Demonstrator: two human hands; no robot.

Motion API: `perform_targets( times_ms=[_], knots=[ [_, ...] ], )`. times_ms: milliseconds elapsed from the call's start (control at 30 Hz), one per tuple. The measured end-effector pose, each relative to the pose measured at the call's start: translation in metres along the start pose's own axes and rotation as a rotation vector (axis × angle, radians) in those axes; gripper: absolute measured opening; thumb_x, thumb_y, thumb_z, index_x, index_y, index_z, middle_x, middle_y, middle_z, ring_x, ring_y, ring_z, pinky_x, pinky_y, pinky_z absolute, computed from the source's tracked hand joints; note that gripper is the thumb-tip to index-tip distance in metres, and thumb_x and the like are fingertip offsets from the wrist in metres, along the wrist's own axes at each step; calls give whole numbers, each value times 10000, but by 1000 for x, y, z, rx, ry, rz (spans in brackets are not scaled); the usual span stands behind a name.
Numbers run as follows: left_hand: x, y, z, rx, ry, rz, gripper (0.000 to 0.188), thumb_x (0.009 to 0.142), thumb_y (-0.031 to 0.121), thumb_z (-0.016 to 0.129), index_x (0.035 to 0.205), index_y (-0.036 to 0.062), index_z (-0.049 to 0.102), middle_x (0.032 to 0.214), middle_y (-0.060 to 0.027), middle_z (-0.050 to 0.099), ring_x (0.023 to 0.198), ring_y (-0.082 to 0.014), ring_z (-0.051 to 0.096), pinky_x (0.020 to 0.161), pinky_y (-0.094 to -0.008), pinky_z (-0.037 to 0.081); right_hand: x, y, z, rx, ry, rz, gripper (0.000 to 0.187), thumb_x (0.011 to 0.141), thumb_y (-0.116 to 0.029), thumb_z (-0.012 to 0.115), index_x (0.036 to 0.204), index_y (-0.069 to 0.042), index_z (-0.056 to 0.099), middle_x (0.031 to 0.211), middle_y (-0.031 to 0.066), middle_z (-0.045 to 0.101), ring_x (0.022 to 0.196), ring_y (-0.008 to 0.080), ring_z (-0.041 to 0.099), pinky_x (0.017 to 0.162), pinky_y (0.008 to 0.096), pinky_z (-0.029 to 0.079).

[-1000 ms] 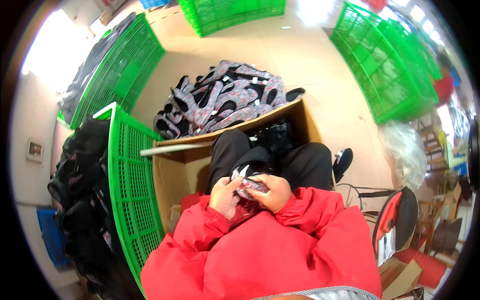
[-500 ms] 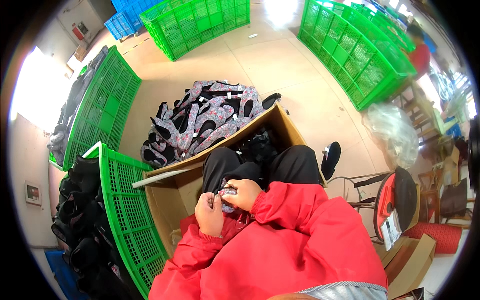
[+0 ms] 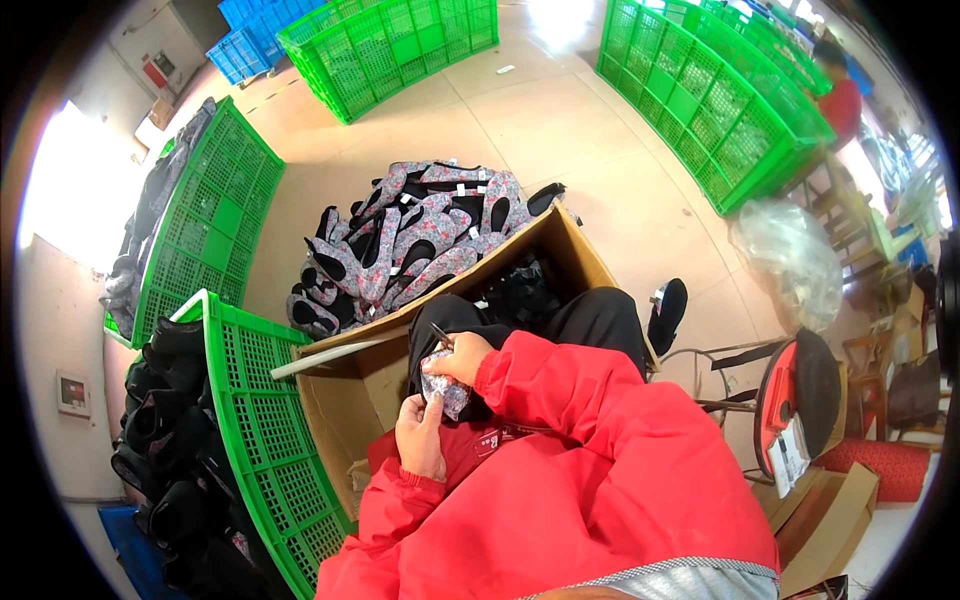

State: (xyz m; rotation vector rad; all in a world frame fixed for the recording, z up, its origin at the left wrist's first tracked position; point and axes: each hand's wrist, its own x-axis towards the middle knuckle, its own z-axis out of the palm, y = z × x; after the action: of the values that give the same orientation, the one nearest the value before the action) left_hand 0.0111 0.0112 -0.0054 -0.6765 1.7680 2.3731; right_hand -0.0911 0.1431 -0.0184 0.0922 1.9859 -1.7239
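Over my lap, a grey and pink floral slipper (image 3: pixel 447 398) is held between my hands. My right hand (image 3: pixel 462 358) closes round its upper end; a thin dark tool, perhaps snips, sticks out from the fingers, its kind too small to tell. Lower down, my left hand (image 3: pixel 420 437) pinches the slipper's near edge between thumb and fingers. A heap of matching floral slippers with black linings (image 3: pixel 420 235) lies on the floor beyond my knees. Between heap and legs stands an open cardboard box (image 3: pixel 585 250) with dark items inside.
A green crate (image 3: pixel 265 420) of black footwear stands close at my left, another loaded green crate (image 3: pixel 210 210) behind it. More green crates (image 3: pixel 390 55) stand farther off. A single dark slipper (image 3: pixel 667 315), clear plastic bag (image 3: pixel 790 260) and stool (image 3: pixel 800 400) are at right. A white tube (image 3: pixel 325 357) crosses the box.
My right hand has moved slightly left and up, and the dark tool now shows at its fingers. The slipper has turned, exposing more floral fabric. My left hand has shifted a little lower.
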Motion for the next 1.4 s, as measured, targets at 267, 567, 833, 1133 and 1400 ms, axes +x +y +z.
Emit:
perform_targets(
  times_ms=[267,567,833,1133,1400],
  knots=[
    [-16,-8,4,297,55,175,246,786,87,776,904,-9,582,837,-20,635,719,-77,563,649,-232,472,2,5,2,91,-69,31,300,752,-241,778,875,7,664,762,128,683,671,204,648,676,340,506],
    [-24,14,8,814,151,477,232,732,47,755,898,-5,602,741,-17,583,608,-64,504,574,-229,439,-9,20,22,98,181,-122,281,778,-255,743,888,-8,666,806,147,700,711,243,674,681,347,512],
    [-3,19,0,1113,286,875,221,696,-5,660,892,12,558,769,-112,505,678,-289,517,615,-383,429,-20,16,46,105,423,-260,293,865,-294,662,938,-10,655,795,182,680,739,316,675,690,367,511],
    [12,18,-19,1142,320,834,206,701,-31,627,865,17,513,811,-152,517,770,-370,533,673,-447,429,-42,22,32,258,68,-256,406,897,-197,681,1201,47,568,1070,89,665,951,128,618,867,274,485],
    [20,31,-12,1192,270,965,211,656,-57,614,818,32,512,844,-148,550,790,-364,548,710,-443,446,-48,30,29,267,121,-283,601,786,-154,801,1289,39,533,1134,97,663,950,138,630,870,276,494]
  ],
)
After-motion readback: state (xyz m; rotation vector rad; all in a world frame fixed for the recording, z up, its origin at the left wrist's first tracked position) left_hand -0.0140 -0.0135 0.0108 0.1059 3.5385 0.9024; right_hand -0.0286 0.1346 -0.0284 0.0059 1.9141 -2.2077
